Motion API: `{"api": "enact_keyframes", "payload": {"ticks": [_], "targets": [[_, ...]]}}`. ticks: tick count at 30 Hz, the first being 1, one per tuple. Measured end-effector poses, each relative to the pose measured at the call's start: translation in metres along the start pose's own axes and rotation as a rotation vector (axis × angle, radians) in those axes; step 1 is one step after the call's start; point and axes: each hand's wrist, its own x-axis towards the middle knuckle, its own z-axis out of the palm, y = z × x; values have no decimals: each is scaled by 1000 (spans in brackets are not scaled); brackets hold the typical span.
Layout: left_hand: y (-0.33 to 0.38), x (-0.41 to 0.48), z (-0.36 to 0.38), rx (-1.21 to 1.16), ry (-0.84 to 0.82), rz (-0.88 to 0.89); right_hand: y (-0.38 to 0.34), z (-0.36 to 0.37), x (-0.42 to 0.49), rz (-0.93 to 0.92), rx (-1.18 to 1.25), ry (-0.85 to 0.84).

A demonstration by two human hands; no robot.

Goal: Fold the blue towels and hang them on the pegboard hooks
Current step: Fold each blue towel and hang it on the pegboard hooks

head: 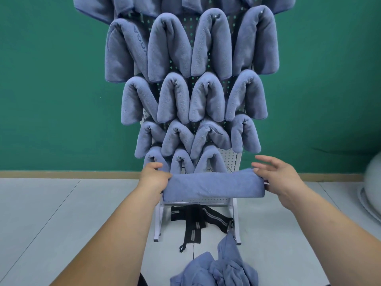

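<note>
Head view.

1. The folded towel is a flat, horizontal band carried in the air between both hands. It lies across the front of the pegboard, just above the board's lower edge.
2. The left hand grips the left end of the band, with its fingers curled round that end.
3. The right hand holds the right end. Its lower fingers lie over the top edge of the band, while its upper fingers are stretched out and spread above it.
4. The hung towels cover the pegboard in rows, each draped in an inverted V. A bare white patch of board shows at the lower right corner.
5. On the floor, black straps lie between the feet of the pegboard stand.
6. A pile of loose towels sits on the floor at the near edge, below the straps.
</note>
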Motion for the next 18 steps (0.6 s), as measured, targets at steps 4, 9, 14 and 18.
{"api": "enact_keyframes", "payload": {"ticks": [4,9,14,18], "targets": [[2,-3,0,44,-4,159,-1,0,-1,-103,-87,16],[7,-11,2,191,-66,269,-1,2,1,-136,-158,4],[0,-10,-3,684,-221,442,-1,-7,-1,-272,-584,-115],[1,-9,-5,894,-199,520,-1,-11,0,-397,-909,-51]]}}
